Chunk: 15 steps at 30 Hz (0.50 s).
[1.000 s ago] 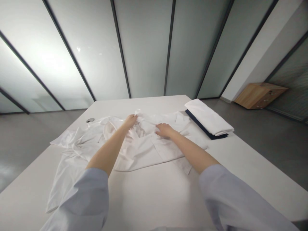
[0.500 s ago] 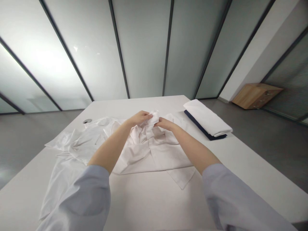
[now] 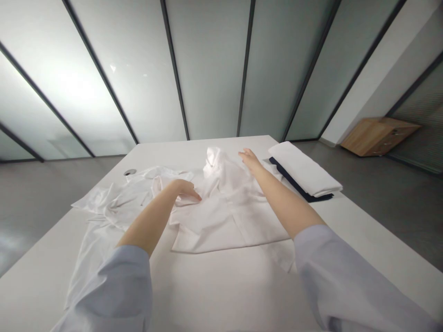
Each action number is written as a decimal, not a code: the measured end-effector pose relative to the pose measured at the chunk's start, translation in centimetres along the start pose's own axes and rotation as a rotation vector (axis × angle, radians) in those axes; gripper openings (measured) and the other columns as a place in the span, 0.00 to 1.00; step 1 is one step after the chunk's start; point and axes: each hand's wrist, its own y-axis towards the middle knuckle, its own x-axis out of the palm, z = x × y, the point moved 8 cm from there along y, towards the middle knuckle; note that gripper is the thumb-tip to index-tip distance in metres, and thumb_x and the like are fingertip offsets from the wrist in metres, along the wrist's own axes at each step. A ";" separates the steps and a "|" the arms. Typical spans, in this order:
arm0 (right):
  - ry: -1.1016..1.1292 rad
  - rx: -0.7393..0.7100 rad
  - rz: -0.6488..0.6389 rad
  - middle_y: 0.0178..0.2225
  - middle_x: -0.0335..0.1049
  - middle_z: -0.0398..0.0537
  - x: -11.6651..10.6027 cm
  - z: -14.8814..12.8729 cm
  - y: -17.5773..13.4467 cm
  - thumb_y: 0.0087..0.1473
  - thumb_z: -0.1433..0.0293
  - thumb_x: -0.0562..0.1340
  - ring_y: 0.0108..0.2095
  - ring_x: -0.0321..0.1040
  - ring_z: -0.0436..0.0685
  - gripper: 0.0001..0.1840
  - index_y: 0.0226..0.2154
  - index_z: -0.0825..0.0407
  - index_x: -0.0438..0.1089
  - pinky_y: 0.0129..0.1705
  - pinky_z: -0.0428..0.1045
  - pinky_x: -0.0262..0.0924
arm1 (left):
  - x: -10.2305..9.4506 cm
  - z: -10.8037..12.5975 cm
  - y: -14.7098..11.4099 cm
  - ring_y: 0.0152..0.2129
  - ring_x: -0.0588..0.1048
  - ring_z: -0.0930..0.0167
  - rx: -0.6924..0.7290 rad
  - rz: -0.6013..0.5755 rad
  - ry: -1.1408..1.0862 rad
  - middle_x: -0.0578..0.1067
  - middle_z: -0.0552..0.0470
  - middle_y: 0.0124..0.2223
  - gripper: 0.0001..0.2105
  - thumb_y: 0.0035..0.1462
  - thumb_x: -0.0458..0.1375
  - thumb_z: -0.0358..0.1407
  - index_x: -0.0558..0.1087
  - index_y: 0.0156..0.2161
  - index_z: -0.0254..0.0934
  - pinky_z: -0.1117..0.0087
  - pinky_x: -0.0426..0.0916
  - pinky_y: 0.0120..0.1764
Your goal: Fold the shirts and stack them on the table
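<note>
A crumpled white shirt (image 3: 224, 216) lies in front of me, its lower edge spread towards me. What looks like its collar (image 3: 213, 159) stands up in a bunch at the far side. My left hand (image 3: 186, 188) is low over the shirt's left part, fingers extended towards the right; whether the fingertips touch the cloth is hard to tell. Beyond the shirt's right side, my right hand (image 3: 249, 159) is raised with fingers stretched out and holding nothing. A second, thinner white garment (image 3: 119, 203) lies rumpled to the left, partly covered by my left arm.
A folded white cloth (image 3: 304, 168) rests on a dark navy one (image 3: 320, 198) at the right edge of the white table (image 3: 221, 286). A round cable grommet (image 3: 130, 172) is at the table's far left. Behind stand frosted glass panels (image 3: 211, 69) and a wooden cabinet (image 3: 379, 136).
Both hands have let go of the bunched cloth and moved apart, the left nearer me and leftward, the right away and rightward. The shirt lies more spread out.
</note>
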 end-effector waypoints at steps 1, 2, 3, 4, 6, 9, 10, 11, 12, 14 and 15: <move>-0.108 -0.038 -0.018 0.57 0.63 0.56 0.2 -0.1 -0.3 0.53 0.62 0.55 0.52 0.65 0.58 0.28 0.56 0.52 0.61 0.50 0.51 0.61 | -0.4 0.4 0.3 0.53 0.69 0.50 0.014 0.061 -0.004 0.67 0.36 0.60 0.44 0.37 0.61 0.61 0.68 0.58 0.37 0.60 0.66 0.48; -0.226 -0.083 -0.056 0.59 0.61 0.57 0.7 -0.2 -0.8 0.54 0.62 0.56 0.55 0.63 0.58 0.29 0.57 0.53 0.60 0.53 0.51 0.59 | -1.0 0.9 0.5 0.54 0.68 0.51 0.027 0.144 -0.016 0.65 0.36 0.61 0.44 0.40 0.58 0.62 0.66 0.59 0.36 0.61 0.65 0.49; -0.347 -0.125 -0.113 0.60 0.60 0.57 1.2 -0.1 -1.5 0.55 0.62 0.56 0.57 0.61 0.59 0.29 0.58 0.54 0.60 0.55 0.51 0.56 | -1.4 1.3 0.8 0.55 0.67 0.52 0.036 0.221 -0.031 0.64 0.35 0.62 0.44 0.44 0.55 0.62 0.64 0.60 0.34 0.61 0.65 0.50; -0.475 -0.156 -0.186 0.60 0.60 0.57 1.9 0.3 -2.3 0.56 0.63 0.56 0.58 0.60 0.59 0.28 0.58 0.54 0.60 0.56 0.51 0.55 | -1.5 1.7 1.1 0.55 0.67 0.53 0.038 0.275 -0.040 0.65 0.34 0.61 0.43 0.46 0.54 0.61 0.63 0.61 0.32 0.62 0.64 0.50; -0.710 -0.182 -0.340 0.59 0.62 0.58 3.0 1.7 -4.1 0.57 0.61 0.56 0.57 0.61 0.62 0.26 0.56 0.54 0.63 0.56 0.53 0.55 | -1.0 2.1 1.7 0.53 0.70 0.54 0.017 0.311 -0.044 0.68 0.32 0.58 0.38 0.47 0.57 0.56 0.66 0.58 0.30 0.64 0.65 0.48; -0.889 -0.180 -0.467 0.57 0.64 0.58 3.5 3.9 -6.4 0.56 0.58 0.58 0.55 0.63 0.65 0.26 0.54 0.51 0.66 0.55 0.56 0.56 | 0.0 2.4 2.6 0.48 0.74 0.56 0.001 0.310 -0.078 0.75 0.35 0.51 0.26 0.46 0.61 0.42 0.72 0.51 0.31 0.67 0.67 0.45; -0.916 -0.200 -0.460 0.57 0.64 0.58 3.3 4.3 -7.1 0.56 0.58 0.59 0.56 0.62 0.66 0.26 0.55 0.51 0.66 0.55 0.57 0.55 | -0.1 2.4 2.8 0.47 0.74 0.58 0.000 0.325 -0.099 0.76 0.37 0.50 0.24 0.45 0.61 0.38 0.73 0.49 0.32 0.68 0.67 0.45; -0.939 -0.239 -0.434 0.58 0.63 0.58 3.2 4.3 -7.6 0.56 0.58 0.59 0.57 0.61 0.66 0.27 0.56 0.51 0.65 0.56 0.57 0.53 | -0.3 2.3 3.0 0.47 0.74 0.59 -0.003 0.342 -0.117 0.76 0.38 0.50 0.22 0.46 0.60 0.35 0.73 0.49 0.32 0.69 0.67 0.45; -0.964 -0.294 -0.401 0.59 0.61 0.59 3.0 4.0 -8.2 0.56 0.59 0.59 0.58 0.58 0.66 0.28 0.57 0.52 0.64 0.57 0.58 0.52 | -0.7 2.1 3.1 0.48 0.74 0.60 -0.009 0.360 -0.127 0.76 0.39 0.51 0.21 0.47 0.59 0.34 0.72 0.49 0.33 0.69 0.67 0.45; -0.977 -0.429 -0.344 0.60 0.59 0.60 3.0 2.8 -9.6 0.57 0.62 0.59 0.60 0.55 0.65 0.27 0.57 0.54 0.63 0.59 0.58 0.49 | -2.1 1.2 3.0 0.50 0.73 0.61 -0.063 0.457 -0.171 0.75 0.40 0.52 0.21 0.53 0.55 0.33 0.69 0.53 0.33 0.68 0.66 0.47; -0.957 -0.491 -0.335 0.59 0.60 0.60 3.2 2.1 -10.4 0.57 0.63 0.58 0.59 0.56 0.64 0.25 0.55 0.55 0.65 0.59 0.57 0.48 | -3.1 0.7 2.8 0.50 0.72 0.62 -0.101 0.535 -0.218 0.75 0.40 0.52 0.21 0.55 0.53 0.34 0.66 0.55 0.34 0.67 0.66 0.48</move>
